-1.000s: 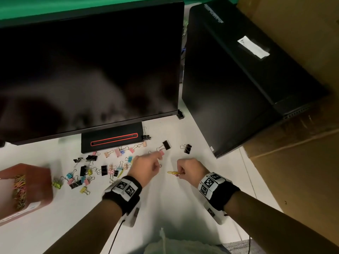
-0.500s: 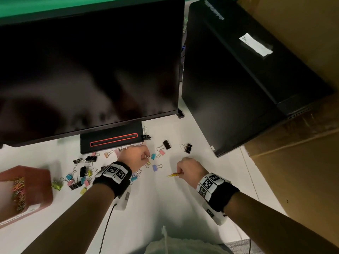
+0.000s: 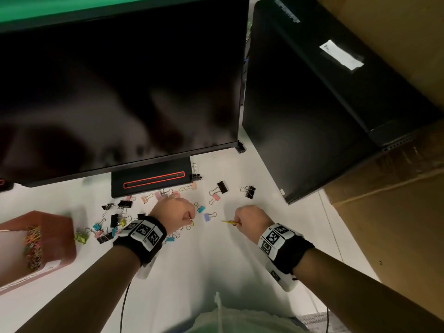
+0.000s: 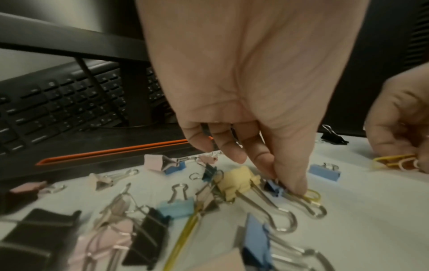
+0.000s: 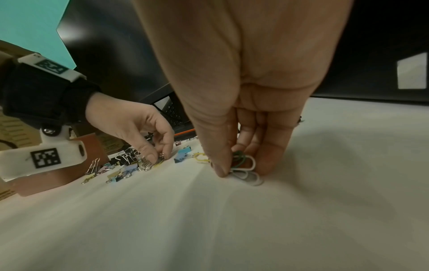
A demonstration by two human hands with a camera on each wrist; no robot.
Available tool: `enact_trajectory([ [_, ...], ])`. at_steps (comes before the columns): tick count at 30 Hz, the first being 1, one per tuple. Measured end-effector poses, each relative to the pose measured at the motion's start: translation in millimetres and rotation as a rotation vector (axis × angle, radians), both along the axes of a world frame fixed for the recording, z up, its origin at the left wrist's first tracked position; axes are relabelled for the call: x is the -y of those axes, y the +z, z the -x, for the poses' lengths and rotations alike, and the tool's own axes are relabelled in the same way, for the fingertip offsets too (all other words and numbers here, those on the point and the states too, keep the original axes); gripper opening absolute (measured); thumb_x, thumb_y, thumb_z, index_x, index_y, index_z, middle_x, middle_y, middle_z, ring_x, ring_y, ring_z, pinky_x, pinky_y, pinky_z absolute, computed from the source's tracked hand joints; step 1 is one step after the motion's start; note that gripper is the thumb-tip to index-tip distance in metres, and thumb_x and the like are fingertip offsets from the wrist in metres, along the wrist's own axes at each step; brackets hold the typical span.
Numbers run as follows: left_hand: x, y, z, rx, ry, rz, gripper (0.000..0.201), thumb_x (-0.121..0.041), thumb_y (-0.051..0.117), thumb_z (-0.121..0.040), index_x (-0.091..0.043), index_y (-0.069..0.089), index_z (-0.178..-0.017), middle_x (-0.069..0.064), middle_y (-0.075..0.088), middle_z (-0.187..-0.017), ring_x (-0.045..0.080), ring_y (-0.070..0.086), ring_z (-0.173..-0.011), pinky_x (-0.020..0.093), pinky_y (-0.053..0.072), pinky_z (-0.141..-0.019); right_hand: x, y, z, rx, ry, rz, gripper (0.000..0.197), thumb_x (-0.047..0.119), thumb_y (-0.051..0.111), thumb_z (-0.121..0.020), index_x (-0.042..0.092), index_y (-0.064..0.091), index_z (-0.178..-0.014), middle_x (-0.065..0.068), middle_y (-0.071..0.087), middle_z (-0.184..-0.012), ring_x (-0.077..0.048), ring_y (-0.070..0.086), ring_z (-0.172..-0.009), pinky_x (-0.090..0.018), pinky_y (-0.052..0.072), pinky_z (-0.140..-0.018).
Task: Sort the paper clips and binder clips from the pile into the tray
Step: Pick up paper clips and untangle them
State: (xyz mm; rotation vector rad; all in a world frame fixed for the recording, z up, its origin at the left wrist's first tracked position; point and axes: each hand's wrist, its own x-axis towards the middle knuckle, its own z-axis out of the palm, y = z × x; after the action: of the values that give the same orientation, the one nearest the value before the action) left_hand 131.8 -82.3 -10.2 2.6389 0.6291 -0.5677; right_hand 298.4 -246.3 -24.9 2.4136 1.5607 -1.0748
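My left hand (image 3: pixel 189 218) reaches down at the right edge of the binder clip pile (image 3: pixel 115 222). Its thumb and forefinger pinch a yellow paper clip (image 4: pixel 312 197) that lies against a small blue binder clip (image 4: pixel 274 187) on the white table. My right hand (image 3: pixel 237 222) hovers just to the right, its fingertips on the table, gripping a bunch of paper clips (image 5: pixel 243 165), yellow, white and green. The reddish tray (image 3: pixel 57 234) stands at the far left with several coloured paper clips (image 3: pixel 33 246) in one compartment.
A dark monitor (image 3: pixel 120 92) overhangs the pile, with its base (image 3: pixel 151 180) and a keyboard (image 4: pixel 58 99) behind. A black computer tower (image 3: pixel 312 104) and cardboard boxes (image 3: pixel 396 212) close off the right. Loose binder clips (image 3: pixel 222 187) lie beyond both hands.
My left hand has drawn back to the left from the pink and black clips and pinched down on the yellow paper clip. The right hand has stayed put with its bunch.
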Motion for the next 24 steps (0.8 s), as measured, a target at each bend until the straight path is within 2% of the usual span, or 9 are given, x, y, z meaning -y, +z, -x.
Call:
enact_trajectory([
  [4,3.9,2.5,-8.2,-0.108,-0.060,-0.101,0.010,-0.035,0.055,-0.086,-0.031,0.064,-0.089,-0.015,0.061,-0.092,0.011,0.044,-0.096,0.033,0.031,-0.089,-1.1,1.2,1.1,-0.011,-0.019,0.024,0.022,0.014,0.054,-0.092,0.009,0.063,-0.111,-0.009,0.065,-0.112,-0.025,0.062,-0.103,-0.031,0.052,-0.085],
  [11,11.5,0.3,-11.6,-0.161,-0.121,-0.183,0.016,-0.027,0.048,-0.091,-0.028,0.063,-0.096,-0.008,0.056,-0.101,0.016,0.046,-0.102,0.034,0.031,-0.091,4.2,3.2,0.6,-0.034,0.023,-0.010,0.024,0.012,0.053,-0.090,0.010,0.064,-0.111,-0.010,0.063,-0.114,-0.025,0.059,-0.105,-0.030,0.049,-0.082],
  [13,11.7,-1.5,-6.1,-0.132,-0.052,-0.159,0.014,-0.030,0.046,-0.092,-0.027,0.060,-0.090,-0.009,0.060,-0.095,0.016,0.050,-0.101,0.035,0.031,-0.093,5.8,3.3,1.7,-0.042,0.025,-0.027,0.024,0.011,0.053,-0.090,0.011,0.065,-0.110,-0.010,0.063,-0.114,-0.025,0.059,-0.105,-0.030,0.048,-0.082],
  [15,12.0,-3.4,1.5,-0.065,0.056,-0.138,0.013,-0.033,0.048,-0.091,-0.025,0.057,-0.086,-0.010,0.060,-0.084,0.015,0.054,-0.092,0.035,0.034,-0.094,7.6,2.4,3.1,-0.063,0.008,-0.046,0.023,0.010,0.053,-0.089,0.011,0.066,-0.109,-0.009,0.064,-0.113,-0.025,0.059,-0.105,-0.031,0.049,-0.084],
  [18,11.9,-6.1,17.2,0.040,0.270,-0.087,0.010,-0.036,0.050,-0.089,-0.028,0.056,-0.085,-0.011,0.061,-0.080,0.012,0.053,-0.081,0.032,0.035,-0.085,9.8,1.3,4.8,-0.088,-0.020,-0.051,0.023,0.010,0.054,-0.088,0.012,0.065,-0.108,-0.007,0.066,-0.112,-0.023,0.060,-0.105,-0.030,0.050,-0.084],
  [20,9.6,-7.2,27.2,0.096,0.362,-0.092,0.007,-0.036,0.053,-0.088,-0.030,0.057,-0.086,-0.012,0.062,-0.081,0.012,0.054,-0.082,0.032,0.034,-0.080,10.4,1.6,5.0,-0.097,-0.021,-0.056,0.023,0.011,0.054,-0.088,0.012,0.065,-0.108,-0.006,0.066,-0.112,-0.023,0.060,-0.104,-0.029,0.049,-0.084],
  [22,6.3,-6.8,32.5,0.135,0.378,-0.088,0.006,-0.034,0.056,-0.087,-0.030,0.059,-0.089,-0.013,0.062,-0.082,0.012,0.055,-0.085,0.032,0.036,-0.079,11.0,3.0,2.7,-0.116,-0.030,-0.075,0.023,0.011,0.054,-0.087,0.013,0.066,-0.107,-0.006,0.066,-0.110,-0.022,0.060,-0.103,-0.028,0.049,-0.083],
  [24,4.7,-4.6,31.9,0.122,0.319,-0.064,0.009,-0.032,0.056,-0.087,-0.030,0.061,-0.095,-0.013,0.061,-0.084,0.012,0.055,-0.088,0.034,0.039,-0.084,11.4,5.6,-3.0,-0.146,-0.071,-0.111,0.022,0.010,0.056,-0.086,0.011,0.067,-0.104,-0.006,0.068,-0.107,-0.022,0.062,-0.101,-0.028,0.050,-0.084],
])
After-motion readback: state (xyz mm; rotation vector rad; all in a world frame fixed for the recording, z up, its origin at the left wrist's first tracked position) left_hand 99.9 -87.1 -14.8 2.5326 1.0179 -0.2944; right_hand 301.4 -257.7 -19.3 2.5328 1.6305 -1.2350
